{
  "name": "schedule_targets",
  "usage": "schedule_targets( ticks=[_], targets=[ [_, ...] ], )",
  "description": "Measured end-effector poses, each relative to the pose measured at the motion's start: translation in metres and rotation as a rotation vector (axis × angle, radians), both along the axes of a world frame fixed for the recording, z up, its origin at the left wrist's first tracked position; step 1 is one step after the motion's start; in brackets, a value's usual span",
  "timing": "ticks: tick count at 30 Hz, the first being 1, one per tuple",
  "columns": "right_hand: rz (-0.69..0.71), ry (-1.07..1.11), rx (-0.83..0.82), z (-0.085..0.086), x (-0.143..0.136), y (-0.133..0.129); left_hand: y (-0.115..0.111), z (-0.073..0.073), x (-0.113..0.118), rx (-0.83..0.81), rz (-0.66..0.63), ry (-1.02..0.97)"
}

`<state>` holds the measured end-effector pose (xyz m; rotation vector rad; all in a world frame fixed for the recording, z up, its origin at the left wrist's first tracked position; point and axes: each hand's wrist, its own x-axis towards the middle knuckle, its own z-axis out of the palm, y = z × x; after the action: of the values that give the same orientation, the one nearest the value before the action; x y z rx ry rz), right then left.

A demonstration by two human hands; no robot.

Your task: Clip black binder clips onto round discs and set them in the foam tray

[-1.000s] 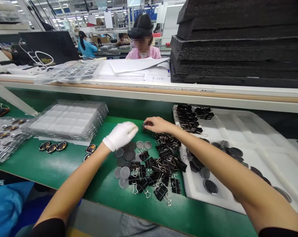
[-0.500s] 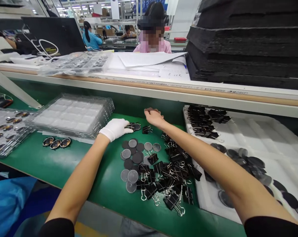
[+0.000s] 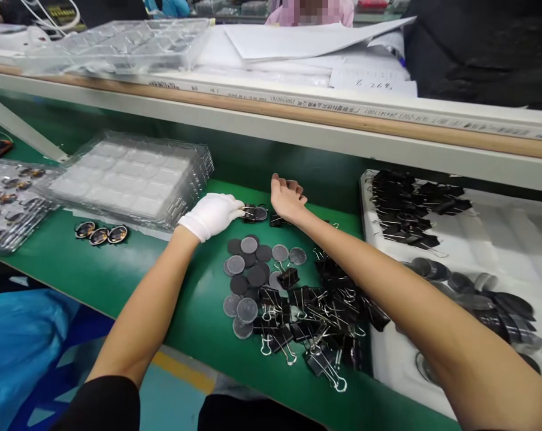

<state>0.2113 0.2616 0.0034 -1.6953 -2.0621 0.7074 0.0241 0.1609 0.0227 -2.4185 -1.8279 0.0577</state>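
Note:
My left hand (image 3: 214,214), in a white glove, has its fingers closed on the handle end of a black binder clip (image 3: 249,214) at the back of the green table. A round grey disc (image 3: 261,214) sits at that clip's far side. My bare right hand (image 3: 289,199) is raised just to the right, fingers loosely curled and apart, with nothing visible in it. Below its wrist lies another binder clip (image 3: 277,221), partly covered by the hand. In front of both hands are loose dark and clear discs (image 3: 256,275) and a heap of binder clips (image 3: 324,311).
Stacked clear trays (image 3: 127,173) stand at the left, with three black-and-gold oval pieces (image 3: 99,234) before them. A white tray (image 3: 490,239) with clips and discs lies at the right. A shelf edge (image 3: 271,108) crosses above the table. A person in pink (image 3: 313,13) is beyond it.
The view has tilted down and come closer. My right hand's fingers have turned upward and spread apart, and its wrist now partly covers the lone clip. My left hand stays at its clip.

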Motion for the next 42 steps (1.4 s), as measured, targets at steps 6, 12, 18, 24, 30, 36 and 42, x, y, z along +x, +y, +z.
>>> schedule_targets(
  ticks=[6,12,18,24,30,36,42],
  targets=[
    [-0.001,0.010,0.049,-0.008,0.007,0.000,-0.001,-0.010,-0.004,0.044,-0.047,-0.106],
    [0.037,0.005,0.069,-0.010,0.012,0.000,0.001,-0.013,-0.004,0.057,-0.077,-0.206],
    [0.035,0.001,0.073,-0.012,0.012,0.001,0.004,-0.017,0.000,0.096,-0.091,-0.244],
    [0.030,-0.016,0.085,-0.013,0.013,0.000,0.005,-0.020,0.000,0.130,-0.111,-0.250],
    [0.027,-0.014,0.071,-0.013,0.013,0.001,0.006,-0.017,0.004,0.105,-0.095,-0.261],
    [0.016,0.036,0.037,-0.008,0.010,-0.003,0.004,-0.018,0.007,0.068,-0.071,-0.287],
    [0.259,0.188,-0.088,0.049,0.029,-0.007,-0.011,0.003,0.012,0.012,0.014,-0.638]
  ],
)
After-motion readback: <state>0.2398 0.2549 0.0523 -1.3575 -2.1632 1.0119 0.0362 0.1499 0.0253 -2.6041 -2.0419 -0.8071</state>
